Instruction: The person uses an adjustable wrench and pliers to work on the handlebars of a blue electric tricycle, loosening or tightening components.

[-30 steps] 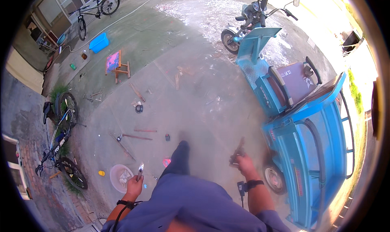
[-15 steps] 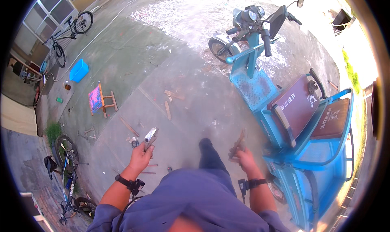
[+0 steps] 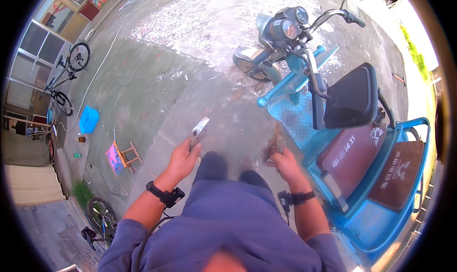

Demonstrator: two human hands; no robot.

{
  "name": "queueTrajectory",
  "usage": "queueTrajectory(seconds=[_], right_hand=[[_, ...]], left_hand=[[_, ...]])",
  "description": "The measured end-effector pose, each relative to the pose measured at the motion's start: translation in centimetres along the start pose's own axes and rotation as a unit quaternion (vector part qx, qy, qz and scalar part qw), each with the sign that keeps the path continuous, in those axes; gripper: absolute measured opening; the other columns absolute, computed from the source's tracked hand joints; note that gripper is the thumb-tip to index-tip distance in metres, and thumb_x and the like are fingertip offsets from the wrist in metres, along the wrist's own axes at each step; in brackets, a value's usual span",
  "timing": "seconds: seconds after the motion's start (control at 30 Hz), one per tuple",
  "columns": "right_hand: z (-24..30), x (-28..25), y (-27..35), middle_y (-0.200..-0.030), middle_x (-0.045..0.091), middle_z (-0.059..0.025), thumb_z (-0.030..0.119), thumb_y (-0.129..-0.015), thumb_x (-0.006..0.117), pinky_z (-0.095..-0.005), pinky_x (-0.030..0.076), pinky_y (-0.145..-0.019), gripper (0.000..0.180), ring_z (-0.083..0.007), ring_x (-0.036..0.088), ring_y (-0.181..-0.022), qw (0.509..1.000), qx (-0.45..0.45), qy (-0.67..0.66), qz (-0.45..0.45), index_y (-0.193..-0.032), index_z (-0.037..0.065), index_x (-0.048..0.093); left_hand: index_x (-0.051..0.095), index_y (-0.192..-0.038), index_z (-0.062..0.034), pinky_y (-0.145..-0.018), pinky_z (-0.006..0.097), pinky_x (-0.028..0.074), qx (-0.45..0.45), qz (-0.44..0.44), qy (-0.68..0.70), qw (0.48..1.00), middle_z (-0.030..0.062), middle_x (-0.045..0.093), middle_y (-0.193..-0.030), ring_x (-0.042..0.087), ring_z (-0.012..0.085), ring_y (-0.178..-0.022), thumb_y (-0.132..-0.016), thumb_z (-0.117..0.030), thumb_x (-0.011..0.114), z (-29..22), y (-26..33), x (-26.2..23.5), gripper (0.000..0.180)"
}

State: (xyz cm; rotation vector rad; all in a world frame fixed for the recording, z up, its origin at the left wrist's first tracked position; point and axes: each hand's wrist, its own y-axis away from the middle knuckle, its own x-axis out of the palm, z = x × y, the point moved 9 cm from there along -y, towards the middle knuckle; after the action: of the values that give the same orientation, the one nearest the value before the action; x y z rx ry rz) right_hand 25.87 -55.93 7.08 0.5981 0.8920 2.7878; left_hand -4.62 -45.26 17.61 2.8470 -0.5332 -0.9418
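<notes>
My left hand (image 3: 183,157) is closed round a flat, silvery metal tool (image 3: 200,127), whose pale end points up and away from me. Its exact kind I cannot make out. In my right hand (image 3: 285,162) is a rusty brown metal piece (image 3: 272,148), blurred by motion and partly covered by the fingers. The hands are apart, both held in front of my body at waist height. To the right of my right hand stands a blue electric tricycle (image 3: 293,117) with brown seats and a dark mirror on its handlebar.
A folding stool (image 3: 115,158) with a colourful seat stands on the concrete at left, near a blue tub (image 3: 89,120). A bicycle (image 3: 62,81) leans by the glazed doors. At lower left is another bicycle (image 3: 102,217). A hose (image 3: 97,65) runs along the ground.
I have stepped forward, so the tricycle looms larger and the stool sits lower in view. My left hand, still gripping its tool, has moved right and up. My right hand has risen slightly.
</notes>
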Motion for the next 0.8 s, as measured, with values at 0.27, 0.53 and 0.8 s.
queueTrajectory(seconds=[0.27,0.53,0.8], right_hand=[[4.4,0.1,-8.3,-0.120,0.058,-0.0144,0.003,-0.084,0.046,-0.0445,0.057,-0.091,0.049,-0.0273,0.060,-0.112,0.991,-0.024,-0.077,-0.105,-0.132,-0.003,0.045],[7.5,2.2,-15.3,-0.121,0.056,-0.0144,0.003,-0.084,0.046,-0.0450,0.057,-0.090,0.048,-0.0270,0.058,-0.113,0.943,-0.031,-0.210,-0.256,-0.132,-0.004,0.046],[10.7,1.5,-22.5,-0.113,0.056,-0.0110,0.004,-0.084,0.049,-0.0429,0.057,-0.085,0.043,-0.0239,0.058,-0.104,0.919,-0.031,-0.256,-0.297,-0.126,-0.002,0.049]], left_hand=[[0.045,-0.142,-0.0062,-0.075,0.045,0.051,0.067,0.114,-0.090,0.987,0.0242,0.068,-0.095,0.066,0.0425,-0.088,-0.100,-0.030,0.053,-2.8,-21.2,2.4,0.049],[0.036,-0.150,-0.0155,-0.080,0.052,0.050,0.196,0.269,-0.191,0.923,0.0283,0.066,-0.104,0.063,0.0477,-0.095,-0.100,-0.032,0.049,-6.1,-37.5,7.6,0.054],[0.040,-0.146,-0.0077,-0.080,0.054,0.049,0.230,0.352,-0.204,0.884,0.0310,0.065,-0.100,0.063,0.0482,-0.092,-0.100,-0.028,0.048,-10.5,-43.3,14.4,0.051]])
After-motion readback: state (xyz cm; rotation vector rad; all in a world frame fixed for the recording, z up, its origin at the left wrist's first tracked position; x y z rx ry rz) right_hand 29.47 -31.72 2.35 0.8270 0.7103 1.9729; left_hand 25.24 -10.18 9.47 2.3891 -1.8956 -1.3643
